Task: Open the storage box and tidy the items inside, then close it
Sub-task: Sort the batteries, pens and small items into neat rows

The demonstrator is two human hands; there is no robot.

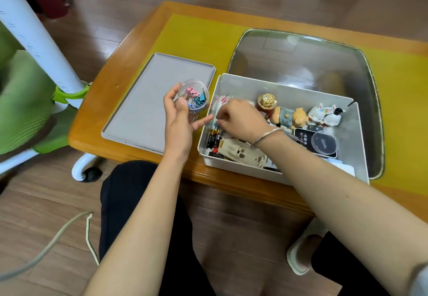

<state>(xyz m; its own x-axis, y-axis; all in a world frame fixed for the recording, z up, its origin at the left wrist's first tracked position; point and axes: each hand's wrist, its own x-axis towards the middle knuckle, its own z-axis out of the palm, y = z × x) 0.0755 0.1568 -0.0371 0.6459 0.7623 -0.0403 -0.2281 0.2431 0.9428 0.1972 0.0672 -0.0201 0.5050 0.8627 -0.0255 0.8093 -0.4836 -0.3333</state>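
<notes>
Left hand (pixel 178 113) around clip jar (pixel 194 97), right hand (pixel 239 119) inside storage box (pixel 284 92)

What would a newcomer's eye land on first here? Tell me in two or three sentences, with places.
First, the left hand holding a clear round plastic tub of pink and blue binder clips above the flat grey lid lying on the table. Next, the right hand reaching into the open white storage box, fingers curled over small items at its left end. Along the box's far wall stand a gold-capped bottle, a pig figurine and a white cat figurine.
</notes>
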